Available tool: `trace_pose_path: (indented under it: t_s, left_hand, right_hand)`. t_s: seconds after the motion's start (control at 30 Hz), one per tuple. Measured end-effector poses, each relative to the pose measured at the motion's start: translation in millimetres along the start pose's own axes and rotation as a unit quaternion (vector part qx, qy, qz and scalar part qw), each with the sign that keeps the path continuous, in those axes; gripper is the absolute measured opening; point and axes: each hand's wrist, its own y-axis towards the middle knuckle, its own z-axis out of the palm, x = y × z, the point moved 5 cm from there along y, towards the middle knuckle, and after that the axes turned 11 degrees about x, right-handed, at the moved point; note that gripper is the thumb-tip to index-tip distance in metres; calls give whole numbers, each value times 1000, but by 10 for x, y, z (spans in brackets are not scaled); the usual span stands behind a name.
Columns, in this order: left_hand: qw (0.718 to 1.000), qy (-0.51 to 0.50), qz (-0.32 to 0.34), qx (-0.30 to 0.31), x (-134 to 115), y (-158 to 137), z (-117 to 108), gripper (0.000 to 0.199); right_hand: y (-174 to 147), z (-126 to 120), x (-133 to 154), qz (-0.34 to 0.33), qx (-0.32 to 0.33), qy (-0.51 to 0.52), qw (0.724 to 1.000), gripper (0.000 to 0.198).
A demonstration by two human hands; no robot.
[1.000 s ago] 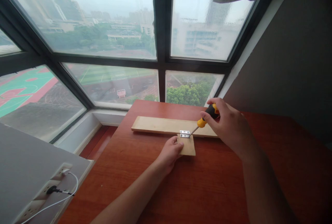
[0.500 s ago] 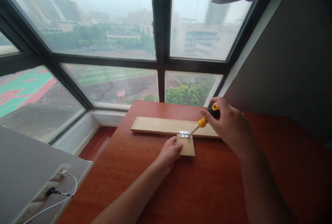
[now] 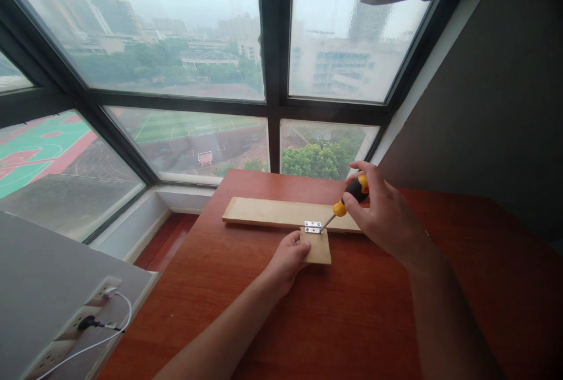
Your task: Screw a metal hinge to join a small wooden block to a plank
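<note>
My left hand (image 3: 290,258) grips the left side of a small wooden board (image 3: 318,249), thumb on top and the other fingers mostly hidden beneath. A silver metal hinge (image 3: 313,227) lies along the board's far edge. My right hand (image 3: 389,216) is closed around the black and yellow handle of a screwdriver (image 3: 352,197). The screwdriver slants down to the left, its tip at the right end of the hinge. Whether the tip sits in a screw is too small to tell. Behind the hinge lies a long wooden plank (image 3: 268,211).
The reddish-brown table (image 3: 352,315) reaches back to the windows (image 3: 185,34). To the left, a low wall carries power sockets (image 3: 83,321) with a white cable (image 3: 131,309) and a black plug (image 3: 88,323). A dark wall (image 3: 492,110) rises on the right.
My right hand has turned and shifted its fingers on the screwdriver handle, which has moved slightly left and down. My left hand and the small board are nearly unmoved.
</note>
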Motion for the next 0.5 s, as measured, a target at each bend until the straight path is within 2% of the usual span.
trace_pose_path:
  t_s: [0.1,0.23,0.3,0.5]
  left_hand:
    - [1000,-3,0,0,7,4,-6,33]
    - [1000,2,5,-4,3,4,-4,32]
    - [1000,4,6,-6,4,7,-3,31]
    - [1000,0,6,-2,14,18,-13,31]
  right_hand:
    - [1,26,21,-35,29,32,998,46]
    - [3,3,13,33,-20,-86,996,40]
    - [1,-2,15,50,-26,-105,993,42]
    - [-3,27,51,-40,29,9,999,45]
